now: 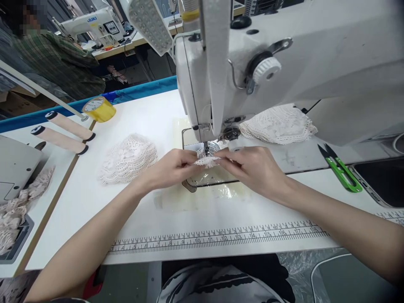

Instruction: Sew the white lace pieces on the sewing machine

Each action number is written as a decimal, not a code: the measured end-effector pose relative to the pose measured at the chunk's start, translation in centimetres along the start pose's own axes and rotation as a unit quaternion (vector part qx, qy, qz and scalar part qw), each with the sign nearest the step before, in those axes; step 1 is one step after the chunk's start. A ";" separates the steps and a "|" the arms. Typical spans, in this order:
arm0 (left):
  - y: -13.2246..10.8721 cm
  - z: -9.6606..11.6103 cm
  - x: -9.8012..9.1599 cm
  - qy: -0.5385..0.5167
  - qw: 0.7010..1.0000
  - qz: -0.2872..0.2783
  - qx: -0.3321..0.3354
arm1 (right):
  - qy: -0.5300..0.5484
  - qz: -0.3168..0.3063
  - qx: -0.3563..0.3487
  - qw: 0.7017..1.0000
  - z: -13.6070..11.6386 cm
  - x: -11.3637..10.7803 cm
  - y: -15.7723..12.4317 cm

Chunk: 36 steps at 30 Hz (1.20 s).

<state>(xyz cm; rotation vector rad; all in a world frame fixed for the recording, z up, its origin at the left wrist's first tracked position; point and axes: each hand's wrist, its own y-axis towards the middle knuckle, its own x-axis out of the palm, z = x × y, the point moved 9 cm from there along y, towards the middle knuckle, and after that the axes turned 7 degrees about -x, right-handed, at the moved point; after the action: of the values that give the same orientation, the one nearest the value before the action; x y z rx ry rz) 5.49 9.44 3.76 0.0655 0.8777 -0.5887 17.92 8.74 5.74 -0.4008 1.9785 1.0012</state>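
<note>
Has one printed ruler (221,240) along the edge of the counter (78,202), short of left grip (172,168) and right grip (257,168), presumably put there for quick measuring. Clamps one small lace piece (206,161) between the two grips, pinched thumb-to-finger at its left side and likewise at its right, probably to hold it taut and level at the one presser foot (206,148) just beyond. Has one pair of green snips (349,174) and one phone (385,181) right of right grip, likely parked within reach yet clear of the lace. Shows two lace piles: one left pile (128,160) just left of left grip, one right pile (279,124) beyond right grip, partly hidden by the sewing machine (195,84); seems to set both close for an easy reach. Cannot count layers in either. Farther past left grip, shows two thread spools (71,126) and one yellow tape roll (105,111), apparently set aside. Farthest, beyond both grips, shows one second machine (101,27) and one co-worker (57,63).
</note>
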 end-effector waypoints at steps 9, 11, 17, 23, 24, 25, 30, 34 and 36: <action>-4.4 3.4 3.1 0.403 0.863 0.252 0.170 | -0.084 -0.011 -0.155 0.984 -3.9 0.2 -0.9; -4.4 3.2 3.6 0.413 0.863 0.237 0.167 | -0.085 -0.025 -0.151 0.985 -3.9 0.6 -1.0; -4.3 2.8 3.3 0.385 0.877 0.233 0.170 | -0.086 -0.031 -0.146 0.985 -3.8 0.7 -1.0; -3.7 2.4 3.0 0.374 0.886 0.221 0.163 | -0.100 -0.024 -0.154 0.983 -3.6 0.9 -0.9; -3.6 2.3 2.9 0.372 0.888 0.218 0.162 | -0.105 -0.019 -0.154 0.982 -3.6 0.9 -0.9; -3.4 2.1 2.8 0.370 0.889 0.216 0.159 | -0.110 -0.013 -0.156 0.982 -3.5 0.8 -0.8; -2.6 1.5 2.3 0.359 0.894 0.222 0.150 | -0.139 0.001 -0.165 0.976 -3.0 1.1 -0.5; -2.1 1.0 1.9 0.360 0.895 0.223 0.136 | -0.174 -0.002 -0.159 0.972 -2.3 1.5 -0.2; -2.0 1.0 1.7 0.354 0.897 0.228 0.138 | -0.189 -0.002 -0.155 0.970 -2.1 1.6 -0.2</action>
<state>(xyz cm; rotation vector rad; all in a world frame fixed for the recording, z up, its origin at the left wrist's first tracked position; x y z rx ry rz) 5.99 6.74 3.49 0.7653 1.4217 -0.2273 15.93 7.14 5.02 -0.3526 1.4841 1.2856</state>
